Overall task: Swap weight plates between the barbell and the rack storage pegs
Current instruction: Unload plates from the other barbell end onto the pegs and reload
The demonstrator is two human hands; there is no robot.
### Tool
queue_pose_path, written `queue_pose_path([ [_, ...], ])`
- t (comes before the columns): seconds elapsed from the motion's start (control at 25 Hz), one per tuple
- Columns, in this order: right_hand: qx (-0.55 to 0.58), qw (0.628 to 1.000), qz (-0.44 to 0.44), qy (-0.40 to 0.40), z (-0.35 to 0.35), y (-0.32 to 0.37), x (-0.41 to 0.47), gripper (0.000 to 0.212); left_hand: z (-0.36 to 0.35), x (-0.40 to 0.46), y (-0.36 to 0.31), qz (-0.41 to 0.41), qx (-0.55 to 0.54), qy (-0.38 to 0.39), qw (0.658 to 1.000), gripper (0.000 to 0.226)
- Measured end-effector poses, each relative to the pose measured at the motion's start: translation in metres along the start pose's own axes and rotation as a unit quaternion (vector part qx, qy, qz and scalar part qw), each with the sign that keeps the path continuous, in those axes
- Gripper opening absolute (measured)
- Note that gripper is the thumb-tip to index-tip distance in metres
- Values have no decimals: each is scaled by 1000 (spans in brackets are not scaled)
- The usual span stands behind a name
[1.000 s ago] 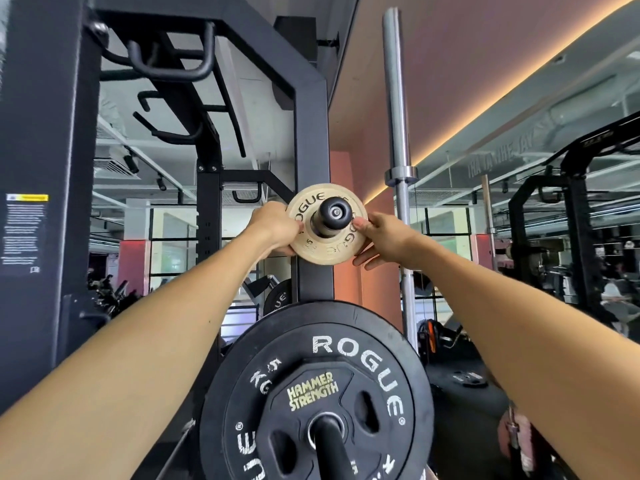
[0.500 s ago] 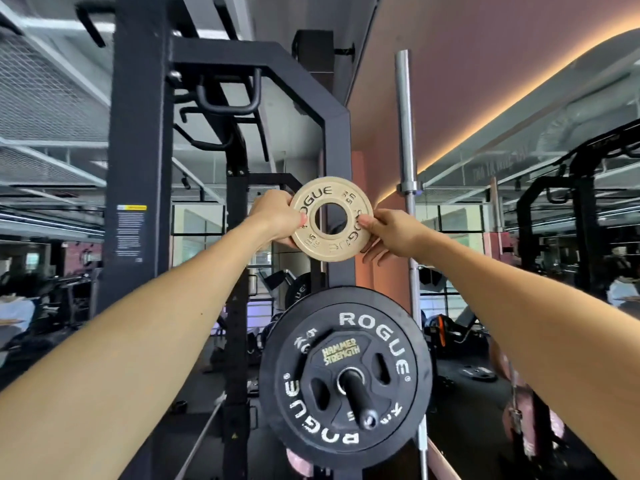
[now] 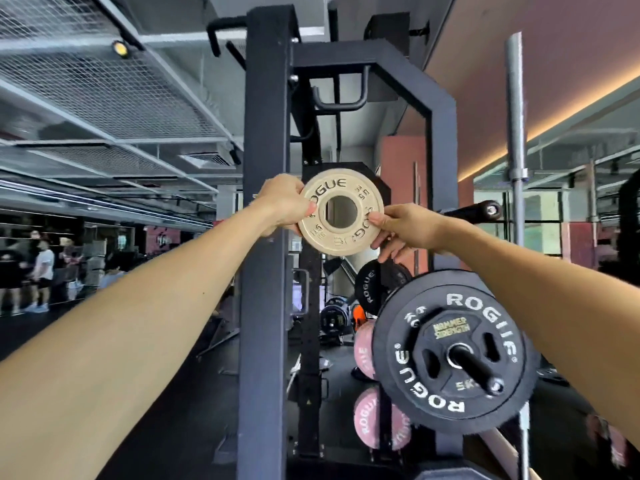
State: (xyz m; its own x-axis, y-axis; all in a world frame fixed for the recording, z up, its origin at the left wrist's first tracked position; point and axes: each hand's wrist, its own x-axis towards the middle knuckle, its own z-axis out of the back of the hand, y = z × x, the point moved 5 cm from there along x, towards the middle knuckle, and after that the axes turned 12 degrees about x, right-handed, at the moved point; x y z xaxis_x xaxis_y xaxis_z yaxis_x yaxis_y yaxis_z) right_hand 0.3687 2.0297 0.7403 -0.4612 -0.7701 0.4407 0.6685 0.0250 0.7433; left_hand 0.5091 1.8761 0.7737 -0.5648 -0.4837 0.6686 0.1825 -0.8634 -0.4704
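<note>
A small tan Rogue plate (image 3: 341, 233) is held up in the air in front of the black rack upright (image 3: 265, 237), its centre hole empty. My left hand (image 3: 282, 202) grips its left rim and my right hand (image 3: 405, 228) pinches its right rim. The bare upper storage peg (image 3: 479, 211) sticks out to the right of my right hand. Below it a large black Rogue plate (image 3: 453, 351) sits on a lower peg (image 3: 479, 370).
A steel barbell (image 3: 516, 133) stands upright at the right. Pink plates (image 3: 367, 414) and a smaller black plate (image 3: 369, 287) hang lower on the rack. Several people stand far left (image 3: 38, 271).
The tan plate has come off the upper peg and moved left with both hands still on it. The view has swung left, so the rack and black plate now sit further right.
</note>
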Motion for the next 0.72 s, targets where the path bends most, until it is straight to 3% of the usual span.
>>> queue_pose_path([
  [0.32,35,998,-59,9,-179,49,33,38,92,-13,166,-3,-11,27,1000,12],
  [0.44,49,994,-93,-16,-213,58,42,50,104,-12,197,-9,-10,36,999,16],
  [0.6,67,994,-37,-79,-232,63,59,35,108,-8,223,3,-29,25,999,18],
  [0.72,44,996,-21,-75,-240,62,68,33,107,-7,240,14,-34,40,998,13],
])
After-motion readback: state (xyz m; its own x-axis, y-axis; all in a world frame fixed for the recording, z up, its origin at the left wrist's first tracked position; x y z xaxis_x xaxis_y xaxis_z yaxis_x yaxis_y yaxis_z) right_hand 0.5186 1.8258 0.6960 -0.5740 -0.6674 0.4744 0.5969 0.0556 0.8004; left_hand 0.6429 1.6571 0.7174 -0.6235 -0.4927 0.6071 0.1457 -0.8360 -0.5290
